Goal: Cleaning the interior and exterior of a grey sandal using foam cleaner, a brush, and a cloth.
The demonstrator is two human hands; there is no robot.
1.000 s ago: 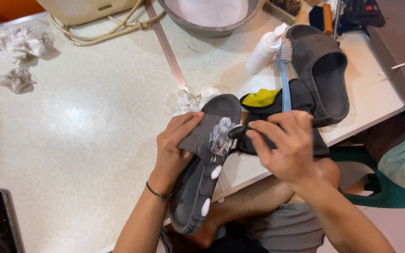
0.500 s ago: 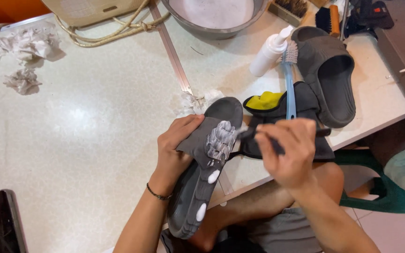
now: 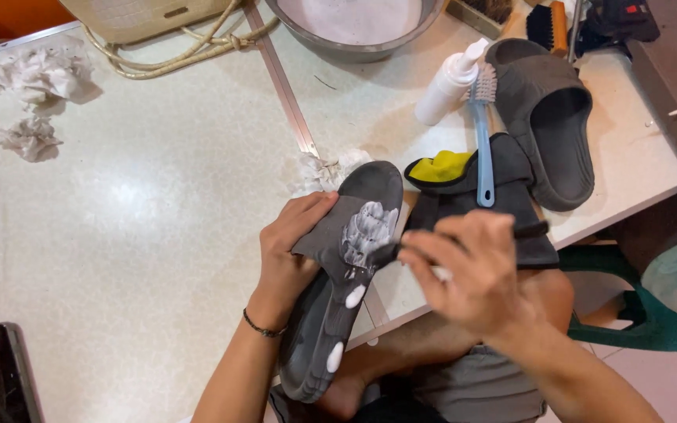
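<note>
While fingers (image 3: 307, 215) grip, slipper (image 3: 338, 274) beneath brush (image 3: 385, 251)

Two grey slide sandals here: one (image 3: 338, 274) tilted off the desk (image 3: 158, 235) edge with white foam on its strap, the other (image 3: 550, 125) lying well right of it. Three brushes: a dark one (image 3: 464, 239) right beside the foamy sandal, a blue-handled one (image 3: 481, 133) further right, and a wooden-backed one (image 3: 548, 27) at the far edge. One white bottle (image 3: 448, 82), one metal bowl (image 3: 354, 23), one yellow-and-black cloth (image 3: 440, 168), and three crumpled tissue wads (image 3: 37, 74) (image 3: 29, 139) (image 3: 324, 168) left of that sandal.
</note>
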